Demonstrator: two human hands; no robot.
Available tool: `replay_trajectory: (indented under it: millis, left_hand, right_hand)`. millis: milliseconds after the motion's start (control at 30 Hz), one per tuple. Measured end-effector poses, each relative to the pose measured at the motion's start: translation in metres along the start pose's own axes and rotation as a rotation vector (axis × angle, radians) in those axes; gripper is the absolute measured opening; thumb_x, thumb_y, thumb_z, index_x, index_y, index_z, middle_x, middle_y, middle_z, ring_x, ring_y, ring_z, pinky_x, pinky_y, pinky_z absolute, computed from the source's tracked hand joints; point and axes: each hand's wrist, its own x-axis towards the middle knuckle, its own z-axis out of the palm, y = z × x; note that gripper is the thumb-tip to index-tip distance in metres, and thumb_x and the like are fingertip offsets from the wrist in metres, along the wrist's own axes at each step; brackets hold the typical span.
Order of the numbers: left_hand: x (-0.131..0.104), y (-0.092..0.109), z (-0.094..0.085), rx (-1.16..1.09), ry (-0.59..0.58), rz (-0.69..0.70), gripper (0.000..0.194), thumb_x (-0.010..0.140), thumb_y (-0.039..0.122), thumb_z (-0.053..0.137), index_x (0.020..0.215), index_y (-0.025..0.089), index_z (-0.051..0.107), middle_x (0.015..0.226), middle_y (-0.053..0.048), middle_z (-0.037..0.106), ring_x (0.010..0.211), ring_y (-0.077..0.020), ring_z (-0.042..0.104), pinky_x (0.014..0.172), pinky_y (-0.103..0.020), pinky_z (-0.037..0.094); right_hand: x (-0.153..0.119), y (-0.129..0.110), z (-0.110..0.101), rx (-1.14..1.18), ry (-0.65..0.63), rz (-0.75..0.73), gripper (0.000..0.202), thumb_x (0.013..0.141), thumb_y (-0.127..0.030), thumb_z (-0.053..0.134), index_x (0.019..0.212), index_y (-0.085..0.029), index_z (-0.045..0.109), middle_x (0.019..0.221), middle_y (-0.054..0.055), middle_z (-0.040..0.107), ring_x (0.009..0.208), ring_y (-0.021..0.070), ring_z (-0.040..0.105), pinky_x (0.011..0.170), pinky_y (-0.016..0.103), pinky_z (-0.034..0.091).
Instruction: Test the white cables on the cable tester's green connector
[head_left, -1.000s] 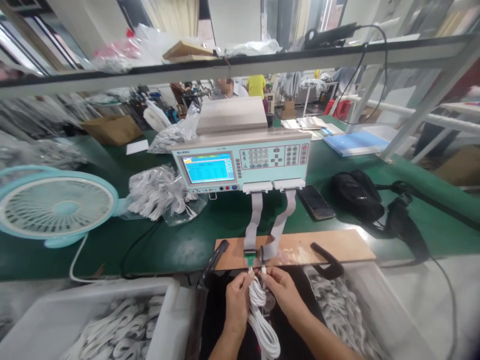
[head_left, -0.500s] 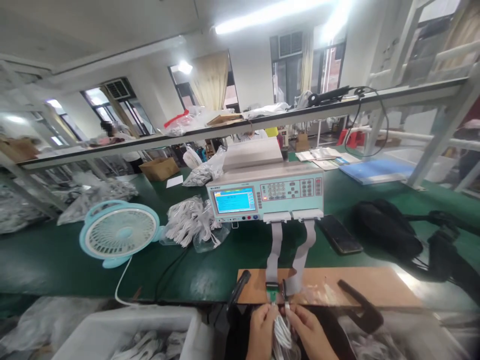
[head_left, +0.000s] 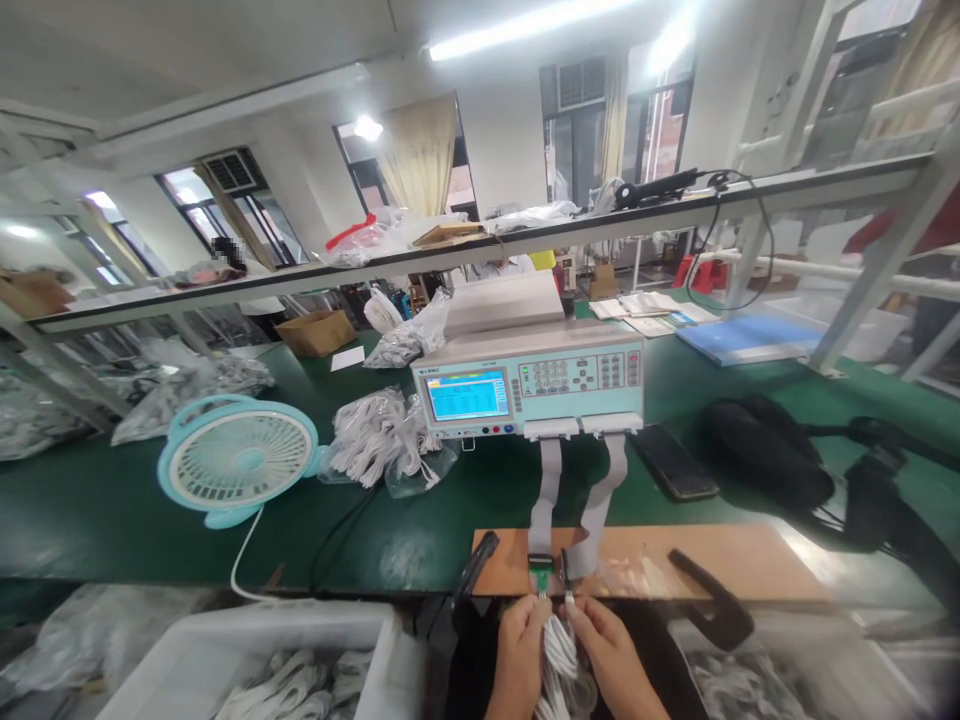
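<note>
My left hand (head_left: 517,652) pinches one end of a bundled white cable (head_left: 558,648) against a small green circuit board (head_left: 542,578). My right hand (head_left: 609,655) is closed on the cable's other end, at a dark connector (head_left: 566,568) just beside it. Fingers cover the plugs, so how deep they sit cannot be made out. Two grey ribbon cables (head_left: 546,490) run from these fixtures up to a bench tester (head_left: 577,372) with a lit blue screen (head_left: 468,396). Below my fingers the cable's coils hang between both hands.
A brown wooden board (head_left: 637,562) lies along the table edge, with black clamps (head_left: 474,575) on it. White bins (head_left: 300,630) of cables flank my lap. A fan (head_left: 244,455), bagged cables (head_left: 375,435), a phone (head_left: 677,462) and a black bag (head_left: 772,455) occupy the green table.
The tester's screen shows a different page, and its small indicator light has gone from red to green. Both hands keep their hold on the cable ends; the view has shifted slightly.
</note>
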Motion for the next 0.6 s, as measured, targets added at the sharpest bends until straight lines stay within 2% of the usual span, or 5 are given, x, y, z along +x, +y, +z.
replay_trajectory:
  millis: [167,267,367,467,600]
  left_hand:
    - [-0.021,0.006,0.009,0.017,-0.043,-0.004,0.032,0.08,0.04,0.056,0.063,0.013,0.058,0.059,0.001,0.052,0.058,-0.0112,0.047,0.057,-0.021,0.039]
    - [-0.034,0.008,0.011,-0.045,-0.073,-0.213,0.036,0.079,0.049,0.053,0.074,0.015,0.061,0.044,0.007,0.043,0.039,-0.0081,0.04,0.04,-0.018,0.032]
    - [-0.039,0.006,0.007,-0.131,-0.06,-0.383,0.043,0.079,0.057,0.048,0.075,0.016,0.058,0.034,0.011,0.03,0.025,-0.0065,0.029,0.029,-0.017,0.021]
    - [-0.034,-0.001,0.006,-0.156,-0.083,-0.414,0.041,0.078,0.056,0.049,0.069,0.017,0.055,0.044,0.008,0.047,0.027,-0.004,0.031,0.029,-0.017,0.024]
    - [-0.025,-0.016,0.026,-0.05,-0.282,-0.465,0.033,0.074,0.045,0.061,0.063,0.013,0.06,0.045,0.004,0.054,0.031,-0.0056,0.04,0.034,-0.018,0.028]
  right_hand:
    - [-0.016,-0.011,-0.005,-0.14,0.013,-0.031,0.038,0.071,-0.051,0.058,0.057,-0.019,0.045,0.053,-0.005,0.042,0.053,0.0119,0.037,0.051,0.024,0.033]
    - [-0.031,-0.021,-0.044,-0.396,-0.052,-0.017,0.027,0.078,-0.038,0.048,0.059,-0.02,0.043,0.053,-0.005,0.04,0.051,0.0119,0.038,0.05,0.024,0.031]
    - [-0.051,-0.034,-0.099,-0.983,-0.068,-0.029,0.017,0.078,-0.024,0.047,0.062,-0.019,0.051,0.056,-0.002,0.047,0.055,0.0144,0.044,0.055,0.027,0.033]
    - [-0.07,-0.051,-0.126,-1.371,-0.037,-0.144,0.014,0.079,-0.021,0.051,0.085,-0.016,0.062,0.081,0.008,0.058,0.071,0.0208,0.053,0.066,0.033,0.039]
    - [-0.083,-0.066,-0.089,-1.067,-0.509,-0.304,0.031,0.087,-0.016,0.043,0.113,-0.021,0.057,0.101,0.008,0.059,0.092,0.0185,0.054,0.08,0.031,0.043]
